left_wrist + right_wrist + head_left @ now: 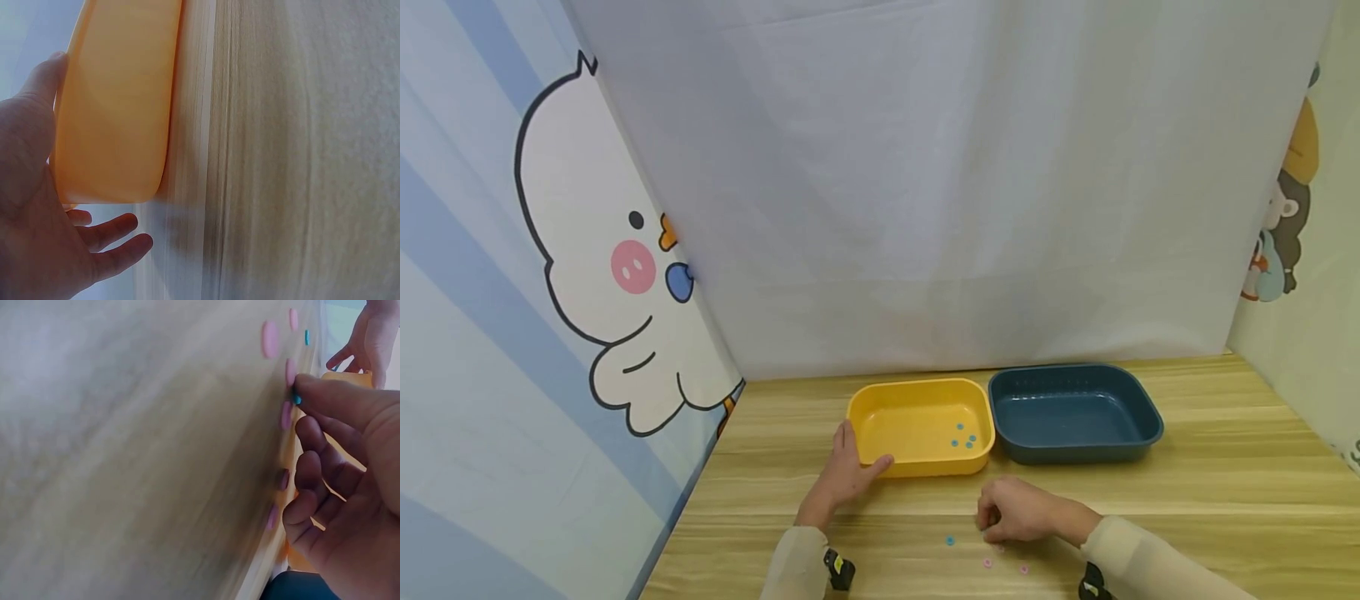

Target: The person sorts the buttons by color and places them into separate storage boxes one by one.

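The right-wrist view shows what the head view mostly hides: the right hand (1017,510) pinches a blue piece (297,398) between thumb and index finger, just above the tabletop, its other fingers loosely curled. That view also shows six pink pieces (270,339) on the table, where the head view shows only three, near the right hand, with a loose blue piece (951,541) to their left. The left-wrist view adds the left hand's (844,477) spread fingers beyond the end of the yellow tray (917,469), its thumb against the rim. In the head view, four small blue pieces (959,427) lie inside that tray toward its right end, and a dark blue tray (1078,454) stands just beside it. The table (760,483) has a pale, streaked wood grain; a creased whitish cloth (925,183) hangs behind it, between a blue-striped panel with a cartoon bird (587,208) and a paler printed panel (1322,317). Both trays are smooth, glossy rectangles with rounded corners; the pieces are thin and round.
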The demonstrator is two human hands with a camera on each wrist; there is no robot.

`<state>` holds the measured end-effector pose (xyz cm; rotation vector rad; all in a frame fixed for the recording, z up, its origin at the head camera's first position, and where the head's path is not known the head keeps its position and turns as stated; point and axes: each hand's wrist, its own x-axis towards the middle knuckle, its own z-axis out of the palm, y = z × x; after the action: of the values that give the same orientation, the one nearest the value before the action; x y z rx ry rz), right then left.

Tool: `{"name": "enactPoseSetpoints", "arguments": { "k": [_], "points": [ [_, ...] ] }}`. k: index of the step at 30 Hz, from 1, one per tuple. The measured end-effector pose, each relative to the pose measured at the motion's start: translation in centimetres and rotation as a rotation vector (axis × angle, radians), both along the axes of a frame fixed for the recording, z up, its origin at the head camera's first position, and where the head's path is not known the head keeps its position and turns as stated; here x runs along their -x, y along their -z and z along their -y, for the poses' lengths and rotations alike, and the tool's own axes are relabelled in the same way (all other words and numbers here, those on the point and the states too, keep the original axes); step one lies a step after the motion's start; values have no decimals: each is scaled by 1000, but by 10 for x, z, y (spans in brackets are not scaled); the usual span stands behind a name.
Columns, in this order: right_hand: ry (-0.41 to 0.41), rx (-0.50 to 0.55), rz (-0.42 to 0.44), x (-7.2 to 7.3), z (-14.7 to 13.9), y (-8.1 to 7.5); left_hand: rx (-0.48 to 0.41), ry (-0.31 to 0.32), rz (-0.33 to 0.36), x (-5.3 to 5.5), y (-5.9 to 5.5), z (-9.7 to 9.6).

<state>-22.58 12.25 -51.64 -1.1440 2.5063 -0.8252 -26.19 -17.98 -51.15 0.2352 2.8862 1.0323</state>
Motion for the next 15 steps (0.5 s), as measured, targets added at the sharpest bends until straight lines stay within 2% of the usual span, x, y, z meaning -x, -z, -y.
{"name": "enactPoseSetpoints", "arguments": {
  "k": [5, 15],
  "points": [
    [9, 24, 33, 2, 1, 1, -2, -1, 2, -1, -1, 0],
    [-9, 77, 18, 7, -1, 0, -15, -11, 14, -3, -3, 0]
  ]
}}
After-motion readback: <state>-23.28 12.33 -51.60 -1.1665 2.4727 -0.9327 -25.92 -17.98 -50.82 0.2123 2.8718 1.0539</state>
